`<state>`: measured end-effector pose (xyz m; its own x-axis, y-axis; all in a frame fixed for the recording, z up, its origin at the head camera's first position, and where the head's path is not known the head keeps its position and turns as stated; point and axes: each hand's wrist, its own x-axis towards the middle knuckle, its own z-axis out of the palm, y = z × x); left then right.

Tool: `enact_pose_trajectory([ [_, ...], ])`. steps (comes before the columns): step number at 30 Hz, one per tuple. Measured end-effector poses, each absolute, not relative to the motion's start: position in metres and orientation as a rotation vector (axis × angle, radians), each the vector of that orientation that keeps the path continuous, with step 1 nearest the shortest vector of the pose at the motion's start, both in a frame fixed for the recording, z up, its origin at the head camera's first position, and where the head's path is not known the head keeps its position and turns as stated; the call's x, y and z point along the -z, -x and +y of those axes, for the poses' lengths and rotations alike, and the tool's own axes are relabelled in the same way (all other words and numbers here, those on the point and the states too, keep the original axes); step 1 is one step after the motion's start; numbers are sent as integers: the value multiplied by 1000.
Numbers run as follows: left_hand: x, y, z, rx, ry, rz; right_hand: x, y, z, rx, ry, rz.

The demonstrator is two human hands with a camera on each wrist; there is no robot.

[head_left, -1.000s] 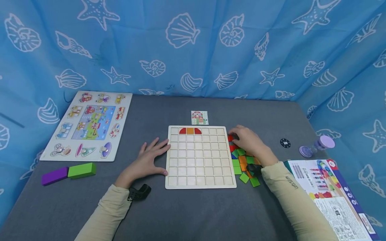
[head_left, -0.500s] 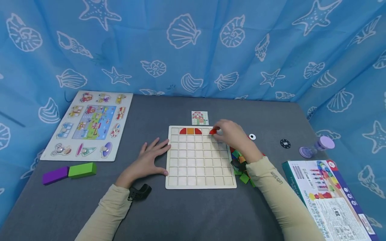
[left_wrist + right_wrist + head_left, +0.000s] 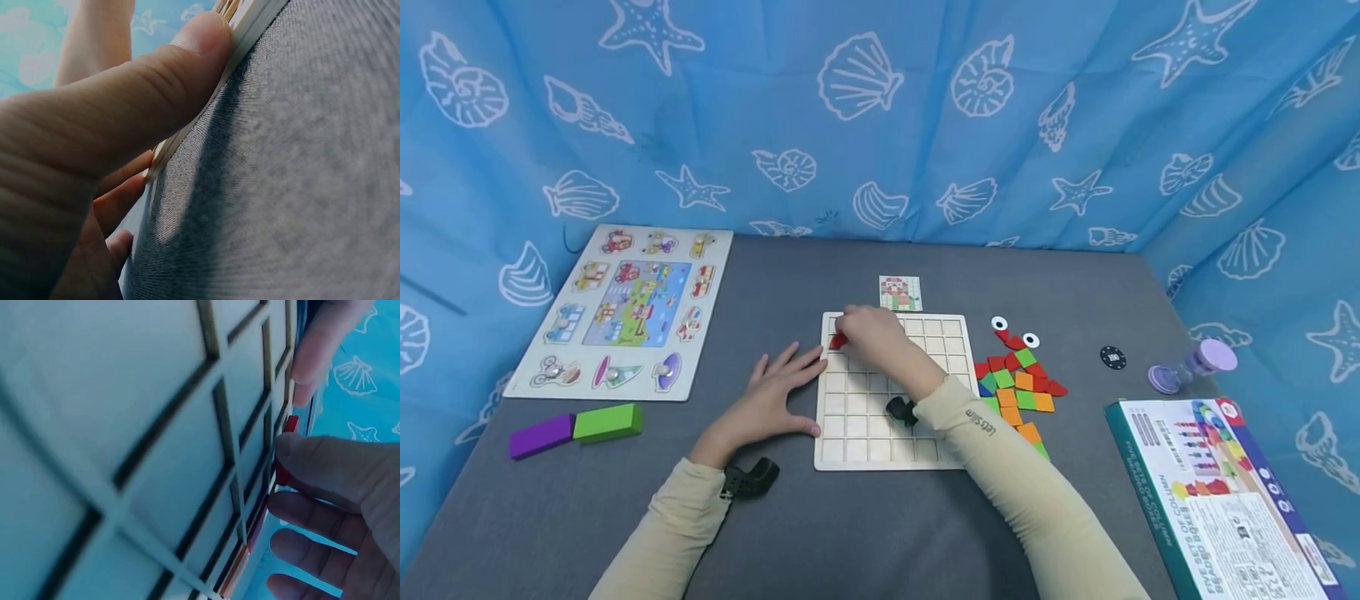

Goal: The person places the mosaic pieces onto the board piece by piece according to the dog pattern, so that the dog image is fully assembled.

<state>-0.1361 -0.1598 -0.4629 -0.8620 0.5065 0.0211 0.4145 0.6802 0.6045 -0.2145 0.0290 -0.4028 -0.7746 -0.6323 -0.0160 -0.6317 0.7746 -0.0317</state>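
A pale wooden grid board lies on the grey table. My left hand rests along its left edge, fingers spread, with the thumb against the side in the left wrist view. Over the board's upper left, my right hand pinches a red tile between thumb and fingers, right at the grid in the second row. In the right wrist view the thumb covers part of that tile, and an orange tile and another red tile sit in the grid. The right hand hides these in the head view.
Loose red, green and orange tiles lie right of the board, with white ring pieces above. A pattern card lies behind it. A picture puzzle and purple and green blocks are left; a box is right.
My right hand has moved left from the loose tiles, across the board's top right, to its upper left, carrying a red tile. The loose tiles have come into view. My left hand stays put.
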Motion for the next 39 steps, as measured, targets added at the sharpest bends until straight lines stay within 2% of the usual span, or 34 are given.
enact_pose_trajectory([
  [23, 460, 137, -159, -934, -754, 2726, 403, 211, 38, 118, 1003, 2899],
  [29, 461, 137, -155, -926, -749, 2741, 390, 204, 99, 348, 873, 3022],
  [35, 463, 135, -156, -949, -757, 2729, 388, 187, 190, 337, 478, 3112],
  [39, 464, 135, -158, -942, -747, 2736, 394, 179, 233, 276, 223, 3086],
])
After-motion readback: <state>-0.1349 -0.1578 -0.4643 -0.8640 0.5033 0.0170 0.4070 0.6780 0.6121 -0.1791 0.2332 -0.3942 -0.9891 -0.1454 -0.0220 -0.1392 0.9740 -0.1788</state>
